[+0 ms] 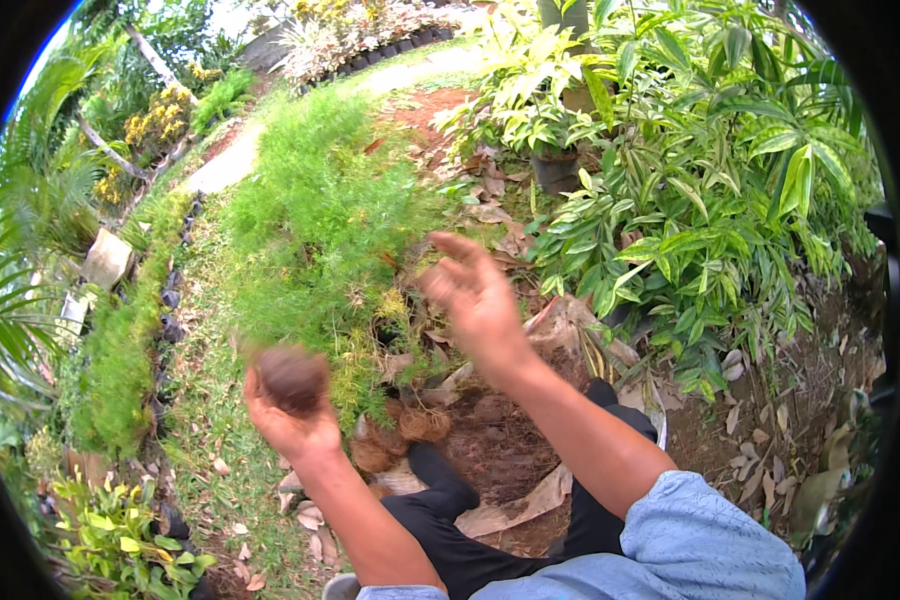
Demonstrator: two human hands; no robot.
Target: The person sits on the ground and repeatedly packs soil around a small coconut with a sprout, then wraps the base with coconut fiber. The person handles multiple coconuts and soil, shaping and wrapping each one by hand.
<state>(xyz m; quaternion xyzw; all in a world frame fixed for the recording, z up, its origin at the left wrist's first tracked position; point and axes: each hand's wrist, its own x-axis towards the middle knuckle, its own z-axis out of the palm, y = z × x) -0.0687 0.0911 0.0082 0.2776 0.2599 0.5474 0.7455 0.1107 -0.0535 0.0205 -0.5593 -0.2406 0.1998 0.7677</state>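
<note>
A round, dark brown ball (294, 380), blurred by motion, rests in the palm of my left hand (300, 431), whose fingers curl around its far side. I cannot tell whether it is packed soil or fibre. Raised above the ground, my right hand (474, 300) holds nothing; its fingers are apart and blurred. Below it, between my legs, a heap of dark brown soil mixed with fibre (495, 442) lies on a spread-out sack (521, 506). Several fibre-covered balls (422, 424) sit together beside my left foot, on the heap's left side.
Feathery green plants (322, 187) grow directly ahead. Broad-leaved variegated plants (667, 202) crowd the right, with a black plant pot (556, 171) behind them. A row of black planting bags (171, 300) edges the grass at left. Dry leaves (754, 469) litter the ground at right.
</note>
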